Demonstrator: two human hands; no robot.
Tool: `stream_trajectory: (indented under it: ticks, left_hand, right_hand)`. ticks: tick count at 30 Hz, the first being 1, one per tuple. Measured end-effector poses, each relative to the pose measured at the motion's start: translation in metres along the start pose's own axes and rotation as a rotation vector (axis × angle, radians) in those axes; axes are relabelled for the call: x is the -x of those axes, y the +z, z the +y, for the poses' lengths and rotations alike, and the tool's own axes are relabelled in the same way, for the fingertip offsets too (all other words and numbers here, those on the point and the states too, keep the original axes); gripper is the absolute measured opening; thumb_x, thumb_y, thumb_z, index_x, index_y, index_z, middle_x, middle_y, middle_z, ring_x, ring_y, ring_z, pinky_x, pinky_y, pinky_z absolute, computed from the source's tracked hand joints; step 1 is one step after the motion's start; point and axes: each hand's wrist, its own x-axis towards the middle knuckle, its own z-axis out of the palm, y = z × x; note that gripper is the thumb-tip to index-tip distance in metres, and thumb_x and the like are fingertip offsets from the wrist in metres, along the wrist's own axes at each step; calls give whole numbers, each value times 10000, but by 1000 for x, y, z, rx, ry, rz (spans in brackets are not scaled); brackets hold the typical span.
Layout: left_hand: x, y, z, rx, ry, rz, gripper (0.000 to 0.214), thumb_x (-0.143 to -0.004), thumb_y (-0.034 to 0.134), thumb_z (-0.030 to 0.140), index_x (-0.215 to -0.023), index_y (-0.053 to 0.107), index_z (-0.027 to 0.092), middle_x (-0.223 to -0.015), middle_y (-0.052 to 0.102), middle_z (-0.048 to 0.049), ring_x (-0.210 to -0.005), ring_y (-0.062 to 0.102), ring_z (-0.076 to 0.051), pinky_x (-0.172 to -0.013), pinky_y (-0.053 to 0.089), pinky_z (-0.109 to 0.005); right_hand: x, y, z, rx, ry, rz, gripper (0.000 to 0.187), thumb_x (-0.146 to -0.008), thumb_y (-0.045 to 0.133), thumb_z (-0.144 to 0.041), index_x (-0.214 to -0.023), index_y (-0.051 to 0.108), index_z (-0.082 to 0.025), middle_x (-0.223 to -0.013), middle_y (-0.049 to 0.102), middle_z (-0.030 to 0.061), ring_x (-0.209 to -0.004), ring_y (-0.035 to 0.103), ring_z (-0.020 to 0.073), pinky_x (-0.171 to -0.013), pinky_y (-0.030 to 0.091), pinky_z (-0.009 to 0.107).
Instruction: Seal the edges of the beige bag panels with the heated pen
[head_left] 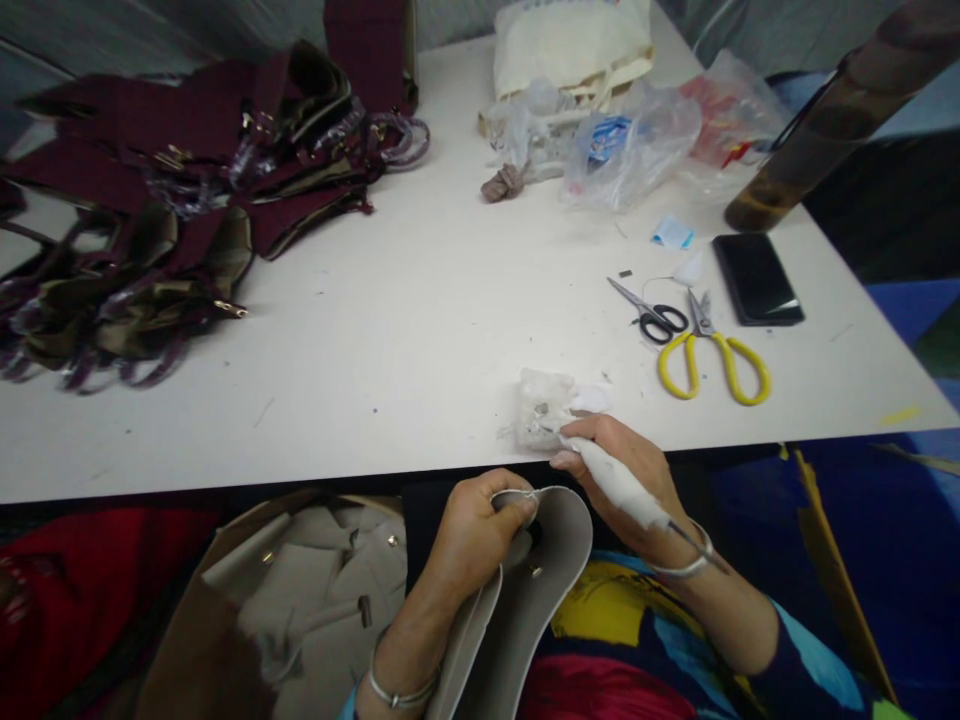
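My left hand (pixel 480 530) pinches the upper edge of a grey-beige bag piece (pixel 559 540), which curves open in my lap below the table edge. A small gold stud shows on its inside. In my right hand (pixel 630 460) is a pen-like tool wrapped in white (pixel 611 480); a thin dark rod or cord runs from its back end past the wrist. Its front end points at a whitish, rough block (pixel 541 410) on the table edge. Whether the tip touches the block I cannot tell.
Black-handled scissors (pixel 651 312), yellow-handled snips (pixel 712 350) and a phone (pixel 757 278) lie right. Behind them leans a dark bottle (pixel 825 125) near plastic bags (pixel 637 145). Maroon bags (pixel 180 150) heap up at left. A box of grey-beige pieces (pixel 315 580) stands below.
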Motion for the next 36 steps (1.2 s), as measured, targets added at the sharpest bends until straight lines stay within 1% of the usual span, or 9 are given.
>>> stream_trajectory:
  ticks: [5, 7, 10, 13, 15, 19, 28, 31, 36]
  left_hand:
    - [2, -1, 2, -48, 27, 4, 148, -780, 686, 270, -828, 766, 156, -742, 731, -33, -676, 618, -171, -659, 464, -272]
    - [3, 0, 2, -90, 55, 9, 140, -796, 685, 261, -843, 774, 163, -771, 751, -34, -709, 642, -177, -686, 472, -276]
    - [5, 1, 2, -133, 73, 19, 136, -818, 687, 255, -870, 781, 172, -806, 769, -34, -745, 667, -185, -711, 480, -280]
    - [7, 2, 2, -162, 82, 18, 128, -829, 689, 249, -879, 782, 176, -815, 773, -32, -752, 674, -186, -716, 483, -281]
    - [7, 3, 3, -177, 87, 12, 122, -831, 691, 245, -877, 782, 178, -814, 773, -30, -752, 675, -186, -717, 482, -281]
    - [7, 6, 4, -197, 106, 0, 113, -833, 689, 234, -869, 782, 181, -809, 772, -25, -753, 673, -183, -714, 476, -277]
    - [9, 9, 5, -160, 132, 7, 88, -812, 707, 221, -847, 778, 183, -802, 770, -29, -747, 666, -187, -718, 476, -275]
    - [11, 11, 5, -124, 122, -4, 78, -800, 696, 219, -803, 763, 178, -763, 752, -25, -726, 652, -181, -703, 469, -270]
    - [11, 17, 4, -28, 83, -31, 74, -747, 682, 228, -718, 718, 169, -675, 697, -16, -657, 603, -166, -651, 446, -266]
  right_hand:
    - [-8, -3, -2, -35, 80, -68, 144, -1027, 642, -327, -1048, 640, -184, -924, 714, 62, -849, 699, 207, -770, 523, 316]
    - [-9, -3, -1, -128, 180, -70, 154, -1021, 652, -351, -1032, 651, -198, -889, 706, 36, -788, 680, 187, -722, 514, 307]
    - [-2, -1, 1, -295, 320, 63, 142, -999, 688, -360, -1014, 673, -220, -910, 712, 20, -809, 674, 175, -746, 522, 299]
    - [13, -2, 0, -412, 338, 143, 102, -994, 693, -331, -1029, 687, -236, -931, 701, 14, -841, 668, 173, -790, 528, 303]
    - [23, -2, -2, -509, 388, 95, 92, -1019, 650, -320, -1025, 685, -235, -870, 678, 2, -759, 645, 154, -717, 523, 285]
    - [35, -3, -5, -675, 511, -15, 191, -1058, 573, -341, -961, 672, -210, -758, 644, -10, -660, 613, 140, -613, 498, 261]
    - [37, 0, -3, -631, 473, -127, 226, -1042, 577, -371, -934, 670, -196, -756, 657, 2, -675, 624, 159, -642, 502, 287]
    - [30, -5, -3, -584, 410, -176, 253, -1045, 558, -386, -923, 660, -190, -769, 652, 9, -699, 619, 162, -674, 505, 293]
    - [10, -13, -3, -593, 312, -320, 300, -1044, 554, -415, -869, 646, -189, -761, 640, 2, -707, 602, 157, -693, 497, 296]
